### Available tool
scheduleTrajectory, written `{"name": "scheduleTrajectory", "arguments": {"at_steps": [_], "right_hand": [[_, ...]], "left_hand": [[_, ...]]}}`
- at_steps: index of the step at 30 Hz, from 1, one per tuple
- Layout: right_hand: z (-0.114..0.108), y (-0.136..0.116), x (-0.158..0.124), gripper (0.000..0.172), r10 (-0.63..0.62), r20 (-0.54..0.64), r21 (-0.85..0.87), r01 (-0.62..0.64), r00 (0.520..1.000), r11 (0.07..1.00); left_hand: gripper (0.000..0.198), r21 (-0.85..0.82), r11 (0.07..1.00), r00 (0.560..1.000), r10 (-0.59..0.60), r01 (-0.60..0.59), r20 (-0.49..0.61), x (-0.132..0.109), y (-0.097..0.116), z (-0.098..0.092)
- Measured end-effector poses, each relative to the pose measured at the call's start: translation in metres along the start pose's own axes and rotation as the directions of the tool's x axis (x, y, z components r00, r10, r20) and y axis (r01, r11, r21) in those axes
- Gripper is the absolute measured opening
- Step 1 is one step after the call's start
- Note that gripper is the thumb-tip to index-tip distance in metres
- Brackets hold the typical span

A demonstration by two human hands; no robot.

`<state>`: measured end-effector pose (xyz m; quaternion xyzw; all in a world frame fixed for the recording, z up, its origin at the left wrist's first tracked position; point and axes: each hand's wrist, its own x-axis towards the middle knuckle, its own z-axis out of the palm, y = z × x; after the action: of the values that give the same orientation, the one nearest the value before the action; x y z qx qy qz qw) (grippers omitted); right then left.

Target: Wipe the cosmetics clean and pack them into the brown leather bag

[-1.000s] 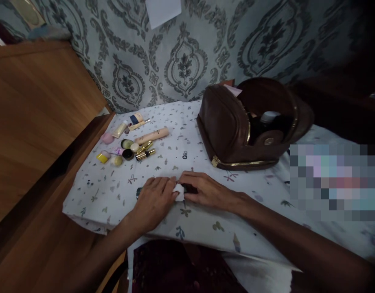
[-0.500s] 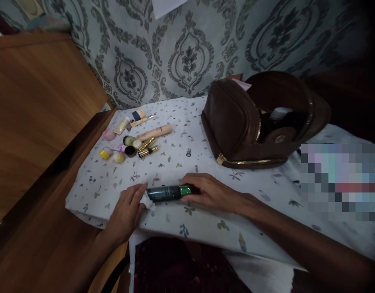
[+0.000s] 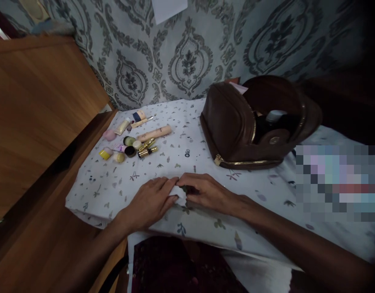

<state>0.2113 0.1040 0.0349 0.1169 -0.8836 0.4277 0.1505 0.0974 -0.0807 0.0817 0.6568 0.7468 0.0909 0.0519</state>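
Observation:
At the front of the table, my left hand is closed around a white tissue, pressed over the dark bottle that it mostly hides. Only a sliver of the bottle's green end shows between my hands. My right hand grips that green end with thumb and fingers, and the two hands meet at the tissue. The bottle lies sideways, low over the printed cloth.
A brown leather bag stands unzipped at the back right, a white-capped item inside. Several cosmetics lie at the left, among them a peach tube, a gold-and-black tube and a yellow-capped jar. A wooden cabinet borders the left side.
My left hand has slid right along the bottle with the tissue, from its far end up to the green end, covering the bottle's body. My right hand has stayed almost in place.

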Motion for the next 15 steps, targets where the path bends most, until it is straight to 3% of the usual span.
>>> {"name": "scheduleTrajectory", "arguments": {"at_steps": [4, 10, 12, 15], "right_hand": [[-0.002, 0.002, 0.000, 0.020, -0.041, -0.015, 0.033, 0.042, 0.999, 0.999], [-0.005, 0.002, 0.000, 0.017, -0.047, -0.079, 0.053, 0.051, 0.996, 0.997], [-0.005, 0.002, 0.001, 0.018, -0.022, -0.142, 0.064, 0.031, 0.990, 0.997], [-0.006, 0.002, 0.002, 0.018, 0.013, -0.210, 0.049, -0.003, 0.978, 0.999]], "left_hand": [[0.040, -0.323, 0.945, 0.998, -0.028, 0.045, 0.058, -0.012, -0.019, -0.014], [0.039, -0.701, 0.660, 0.955, -0.275, 0.271, 0.111, -0.030, -0.047, -0.017], [0.040, -0.808, 0.508, 0.919, -0.383, 0.298, 0.098, -0.030, -0.049, -0.013], [0.044, -0.942, 0.166, 0.808, -0.569, 0.292, 0.150, -0.021, -0.045, -0.006]]}}
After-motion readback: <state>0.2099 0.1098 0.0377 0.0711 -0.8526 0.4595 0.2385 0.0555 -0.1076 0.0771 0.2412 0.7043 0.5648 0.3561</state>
